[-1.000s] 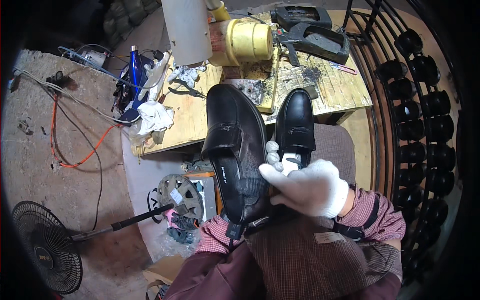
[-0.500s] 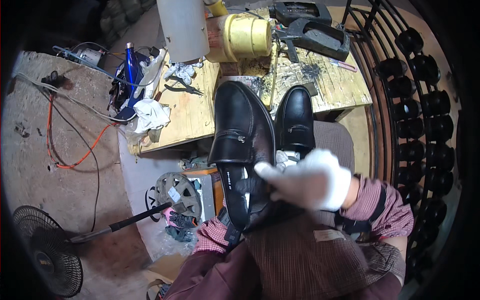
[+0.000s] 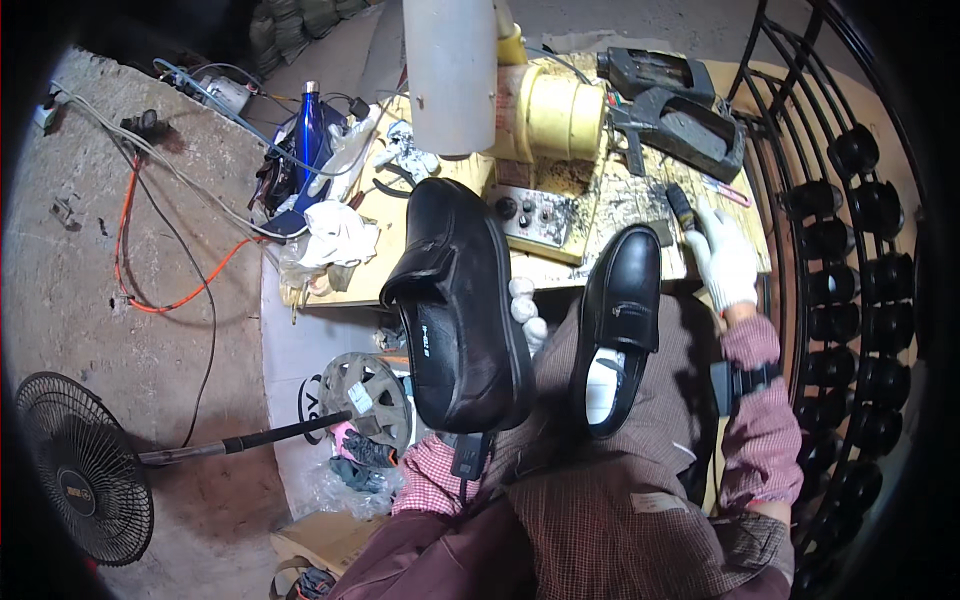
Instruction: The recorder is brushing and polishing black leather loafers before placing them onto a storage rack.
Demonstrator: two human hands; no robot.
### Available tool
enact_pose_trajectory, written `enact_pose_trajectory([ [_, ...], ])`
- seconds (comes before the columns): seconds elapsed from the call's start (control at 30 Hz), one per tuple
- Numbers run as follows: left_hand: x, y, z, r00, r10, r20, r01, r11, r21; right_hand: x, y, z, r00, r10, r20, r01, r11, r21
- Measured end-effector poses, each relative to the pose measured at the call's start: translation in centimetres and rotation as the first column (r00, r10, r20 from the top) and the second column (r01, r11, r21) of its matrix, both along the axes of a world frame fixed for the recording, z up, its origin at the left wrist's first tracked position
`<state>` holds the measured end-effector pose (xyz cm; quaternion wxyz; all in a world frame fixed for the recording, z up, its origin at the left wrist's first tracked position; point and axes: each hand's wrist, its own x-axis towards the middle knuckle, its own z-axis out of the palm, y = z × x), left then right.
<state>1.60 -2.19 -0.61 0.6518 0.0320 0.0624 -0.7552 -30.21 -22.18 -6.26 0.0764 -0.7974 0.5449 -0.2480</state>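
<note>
A large black leather loafer (image 3: 465, 310) is tilted up in front of me at the left. My left hand (image 3: 525, 308) grips it from beneath; only white-gloved fingertips show past the sole's right edge. The matching black loafer (image 3: 622, 315) rests on my lap, toe pointing away, with a pale insole in it. At the bench's right edge my right hand (image 3: 722, 258), also in a white glove, has its fingers stretched apart. They lie beside a short dark tool with a yellowish band (image 3: 682, 207), brush-like in shape, seemingly touching it.
The wooden bench (image 3: 590, 235) carries a yellow machine (image 3: 560, 115), a control box (image 3: 535, 215), black shoe-shaped holders (image 3: 690, 125), pliers (image 3: 395, 180) and a blue bottle (image 3: 308, 140). A rack of black shoes (image 3: 830, 280) stands right. A fan (image 3: 85, 470) stands left.
My right hand has moved from beside the held loafer to the bench's right edge, by the dark tool. The held loafer has tilted and shifted left, apart from the other loafer. The view has shifted.
</note>
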Motion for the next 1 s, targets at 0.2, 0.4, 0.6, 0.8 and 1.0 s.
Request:
enact_pose_trajectory([
  [0.2, 2.2, -3.2, -0.3, 0.826, 0.098, 0.555, -0.223, 0.961, 0.163, -0.3, 12.2, 6.4, 0.905, -0.055, 0.422, -0.103, 0.934, 0.341],
  [0.4, 4.1, -5.6, 1.1, 0.703, 0.223, 0.675, -0.379, 0.921, 0.09, -1.3, 19.4, 8.8, 0.858, 0.503, 0.106, -0.503, 0.777, 0.378],
  [0.6, 4.9, -4.9, 1.8, 0.674, 0.305, 0.673, -0.492, 0.864, 0.101, 1.3, 18.9, 8.4, 0.703, 0.711, 0.009, -0.66, 0.648, 0.38],
  [0.8, 2.4, 0.4, 0.8, 0.7, 0.31, 0.644, -0.436, 0.899, 0.041, 1.2, 15.9, 9.9, 0.616, 0.706, 0.349, -0.773, 0.628, 0.093],
  [1.0, -4.6, 3.5, -1.5, 0.738, 0.01, 0.675, -0.248, 0.934, 0.258, -3.6, 17.5, 17.9, 0.382, 0.572, 0.726, -0.845, 0.535, 0.023],
])
